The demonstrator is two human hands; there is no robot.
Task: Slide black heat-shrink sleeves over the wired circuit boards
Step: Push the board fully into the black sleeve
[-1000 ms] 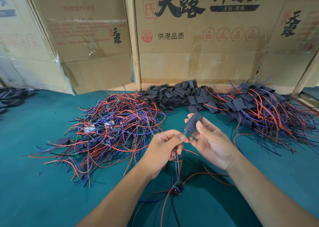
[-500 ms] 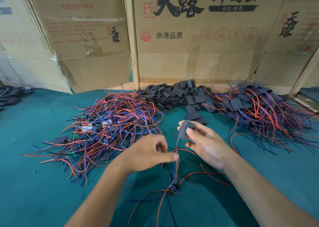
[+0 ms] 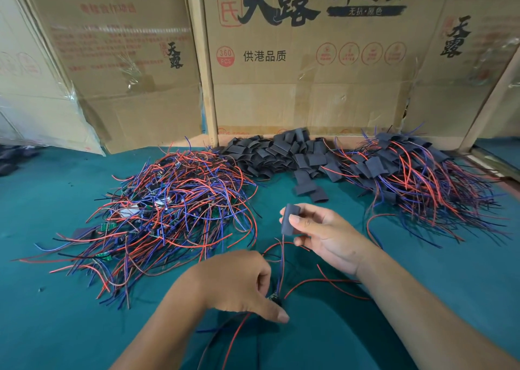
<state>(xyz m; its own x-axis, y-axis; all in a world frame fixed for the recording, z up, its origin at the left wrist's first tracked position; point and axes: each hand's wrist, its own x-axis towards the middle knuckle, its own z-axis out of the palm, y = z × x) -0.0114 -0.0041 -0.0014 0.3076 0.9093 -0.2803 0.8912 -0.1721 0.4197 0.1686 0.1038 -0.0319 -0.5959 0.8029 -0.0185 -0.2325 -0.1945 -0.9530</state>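
I see my right hand (image 3: 326, 237) pinching a black sleeve (image 3: 289, 219) threaded on wires, while my left hand's (image 3: 239, 282) fingers grip the circuit board (image 3: 275, 298) low over the worktop (image 3: 56, 313).

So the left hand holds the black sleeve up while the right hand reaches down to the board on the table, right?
Hands are swapped. In the head view the right hand pinches the sleeve up, while the left hand reaches down to the board on the table.
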